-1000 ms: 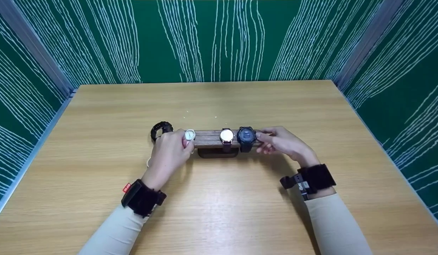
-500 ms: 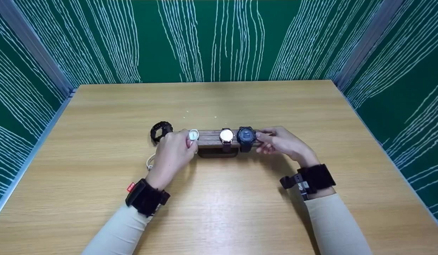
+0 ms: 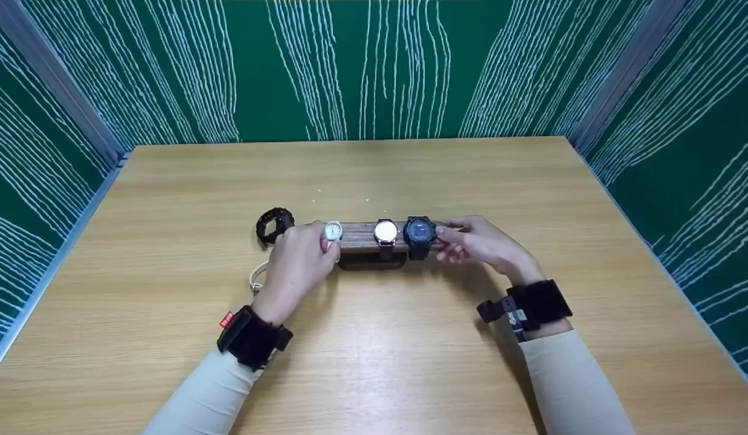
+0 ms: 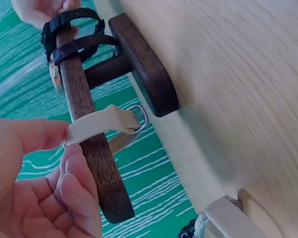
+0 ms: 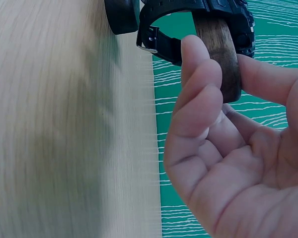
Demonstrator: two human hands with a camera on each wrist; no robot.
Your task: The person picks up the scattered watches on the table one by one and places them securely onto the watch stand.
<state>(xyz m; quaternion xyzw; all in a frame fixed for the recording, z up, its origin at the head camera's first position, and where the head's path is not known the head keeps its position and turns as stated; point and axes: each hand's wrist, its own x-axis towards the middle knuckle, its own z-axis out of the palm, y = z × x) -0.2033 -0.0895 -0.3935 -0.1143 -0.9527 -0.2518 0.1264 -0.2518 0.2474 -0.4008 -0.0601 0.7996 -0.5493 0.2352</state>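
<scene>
A dark wooden watch stand [image 3: 359, 235] has a horizontal bar on a post and base. My left hand [image 3: 298, 257] pinches a small watch with a cream strap [image 4: 97, 123], its buckled band looped round the bar's left part. Its pale dial [image 3: 333, 231] faces up in the head view. My right hand [image 3: 486, 244] grips the right end of the bar [image 5: 228, 84] between thumb and fingers. Beside those fingers a chunky black digital watch [image 3: 419, 231] is looped on the bar. To its left sits a watch with a gold-rimmed round face and dark strap [image 3: 386, 232].
Left of the stand, a black watch [image 3: 275, 226] lies on the wooden table [image 3: 374, 362]. A white-strapped watch [image 3: 257, 277] lies nearer, partly behind my left hand. Tiny white specks dot the table behind the stand. Green patterned walls [image 3: 374, 72] enclose the back and sides.
My left hand has slid the cream-strapped watch a little to the right along the bar, uncovering more of the white-strapped watch on the table. My right hand stays at the bar's end.
</scene>
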